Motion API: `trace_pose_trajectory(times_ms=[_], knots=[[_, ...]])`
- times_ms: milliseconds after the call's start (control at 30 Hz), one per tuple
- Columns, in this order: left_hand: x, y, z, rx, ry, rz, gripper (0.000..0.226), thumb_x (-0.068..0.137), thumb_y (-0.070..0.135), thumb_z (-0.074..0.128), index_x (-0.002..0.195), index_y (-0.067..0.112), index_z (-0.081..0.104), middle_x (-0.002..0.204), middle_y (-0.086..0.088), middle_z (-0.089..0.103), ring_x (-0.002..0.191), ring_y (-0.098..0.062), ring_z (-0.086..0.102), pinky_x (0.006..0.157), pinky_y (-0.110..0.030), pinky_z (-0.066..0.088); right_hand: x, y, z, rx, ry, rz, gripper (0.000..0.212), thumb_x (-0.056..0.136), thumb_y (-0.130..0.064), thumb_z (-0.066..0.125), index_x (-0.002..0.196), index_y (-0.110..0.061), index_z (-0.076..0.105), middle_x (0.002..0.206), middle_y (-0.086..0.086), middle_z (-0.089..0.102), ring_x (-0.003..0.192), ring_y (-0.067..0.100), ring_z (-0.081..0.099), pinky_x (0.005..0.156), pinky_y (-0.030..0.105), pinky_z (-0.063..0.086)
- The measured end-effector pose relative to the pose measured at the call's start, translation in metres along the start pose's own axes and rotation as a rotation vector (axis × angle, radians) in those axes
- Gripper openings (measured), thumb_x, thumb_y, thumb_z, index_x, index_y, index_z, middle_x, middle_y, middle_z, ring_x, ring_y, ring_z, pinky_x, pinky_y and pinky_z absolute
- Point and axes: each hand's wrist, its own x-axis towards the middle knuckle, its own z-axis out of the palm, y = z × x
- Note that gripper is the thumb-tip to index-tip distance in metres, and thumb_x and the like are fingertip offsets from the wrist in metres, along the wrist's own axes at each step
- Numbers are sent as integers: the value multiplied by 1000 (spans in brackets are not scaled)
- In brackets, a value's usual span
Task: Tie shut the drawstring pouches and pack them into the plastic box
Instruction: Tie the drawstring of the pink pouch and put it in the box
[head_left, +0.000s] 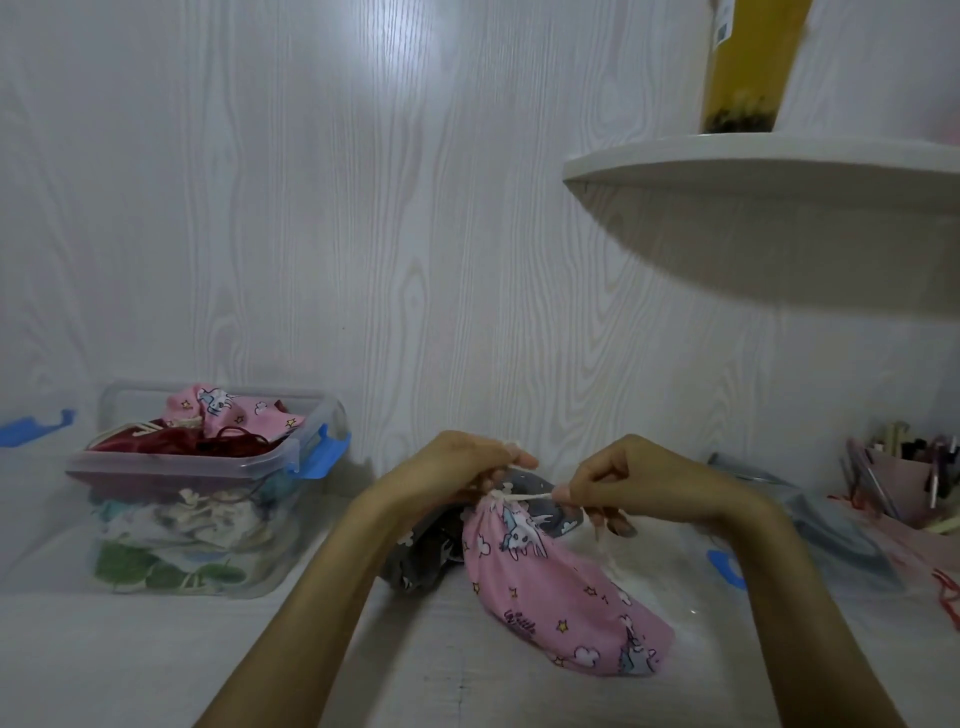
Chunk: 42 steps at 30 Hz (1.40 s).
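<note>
Both hands, left hand and right hand, pinch the cord; pink pouch soft, light (grab the gathered neck); box 1 reach left.

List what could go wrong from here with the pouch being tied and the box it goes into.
Both hands, left and right, pull the cream drawstring of the pink unicorn-print pouch; the cord may slip before knotting. The clear plastic box with blue clips already looks heaped above its rim, so another pouch might slide off.
</note>
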Motion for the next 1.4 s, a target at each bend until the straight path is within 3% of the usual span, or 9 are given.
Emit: trace_pose_trajectory(times_ms=[100,300,467,567,667,900,1067,1167,1400], knots=[[-2,-5,5,208,-146,-29,33,93,37,54,83,15,77,64,5,51,67,-11,47,77,-27,39,-6,-3,-7,29,44,4,33,83,-43,64,58,-21,65,59,-1,57,55,6,47,64,21,39],[-6,-7,13,244,-374,-68,35,98,32,47,109,6,66,101,-9,63,92,-14,53,94,-30,42,1,-2,-8,87,287,140,43,83,-49,61,61,-14,52,50,-13,51,54,7,40,56,19,33],[-5,-9,21,345,-465,-51,36,97,38,48,108,12,70,115,-3,69,109,-12,63,106,-30,42,9,-17,12,225,225,-25,24,87,-40,59,78,-22,72,77,-13,66,74,0,57,67,12,42],[-3,-9,22,272,-390,-60,37,99,34,45,93,8,70,85,3,66,81,-8,60,90,-26,47,18,-19,23,201,190,-118,25,90,-37,56,112,-30,67,110,-17,66,97,-8,59,85,10,45],[-1,-10,15,124,-240,-84,38,99,28,46,66,16,60,63,7,57,66,-7,51,71,-18,45,19,-14,19,168,256,-112,20,93,-23,56,111,-28,63,109,-9,67,73,3,63,68,15,49],[-1,-6,2,20,-155,-81,38,98,33,46,73,8,60,91,-18,54,88,-22,53,78,-17,52,7,-4,9,79,-117,117,42,89,-9,61,126,-21,49,117,-8,61,60,2,58,55,13,46],[-6,-1,0,-18,-115,-69,47,99,27,45,57,16,64,77,-9,60,79,-13,61,92,-26,50,17,-3,17,98,9,119,17,88,-13,62,103,-15,70,75,0,65,61,6,55,54,14,45],[-7,0,-4,-36,-88,-77,38,98,28,47,77,7,71,89,-13,64,88,-17,62,95,-27,49,14,0,12,126,124,106,10,84,-21,69,83,-14,76,56,-6,59,51,5,49,52,15,42],[-5,-1,-2,-230,-7,-75,31,79,30,69,89,2,74,84,-8,72,87,-14,69,87,-24,55,11,-12,7,91,308,-111,28,94,-31,52,75,-17,65,68,-7,62,59,0,52,65,12,42]])
